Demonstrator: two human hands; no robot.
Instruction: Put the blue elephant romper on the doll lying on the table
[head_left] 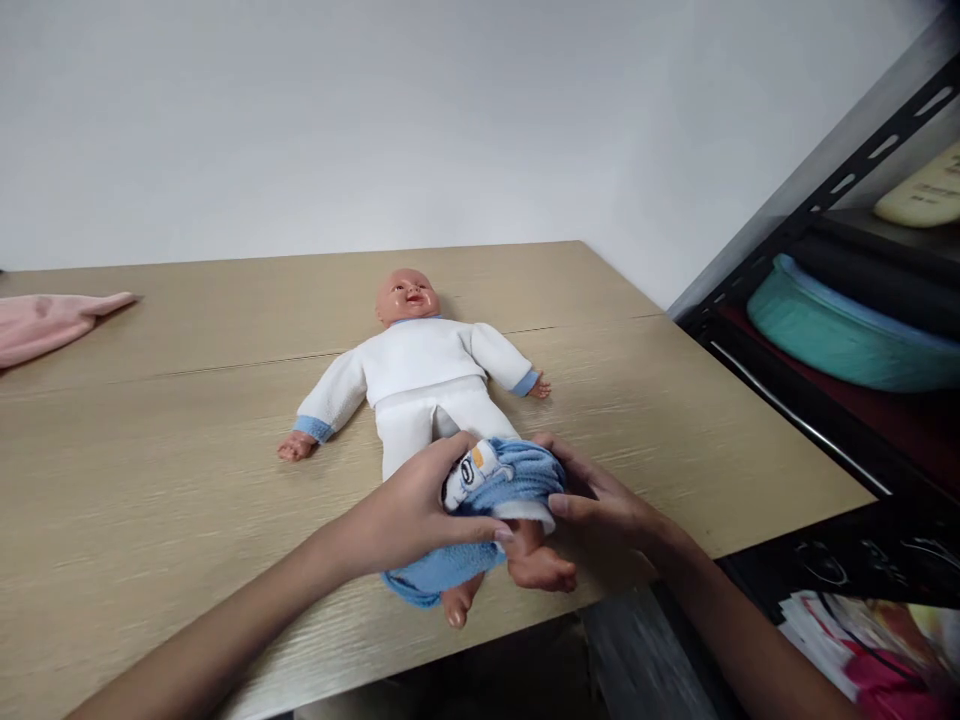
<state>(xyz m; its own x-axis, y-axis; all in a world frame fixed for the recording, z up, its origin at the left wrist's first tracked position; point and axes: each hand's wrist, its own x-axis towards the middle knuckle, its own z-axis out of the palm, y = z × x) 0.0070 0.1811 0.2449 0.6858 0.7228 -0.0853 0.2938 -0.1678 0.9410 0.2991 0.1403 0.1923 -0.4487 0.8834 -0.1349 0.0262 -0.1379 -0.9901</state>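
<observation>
A baby doll lies on its back on the wooden table, its head away from me. It wears a white top with blue cuffs, and its body and upper legs are white. Blue fleece pants with a cartoon patch are bunched around the lower legs, and both bare feet stick out below. My left hand is closed on the pants' near-left side, thumb over the cloth between the legs. On the other side, my right hand grips the bunched cloth near its white hem. Some fingertips are hidden behind the cloth.
Pink cloth lies at the table's left end. To the right stands a black metal rack with a teal basin on it. Packets lie low at the right. The table's near edge runs just below the doll's feet.
</observation>
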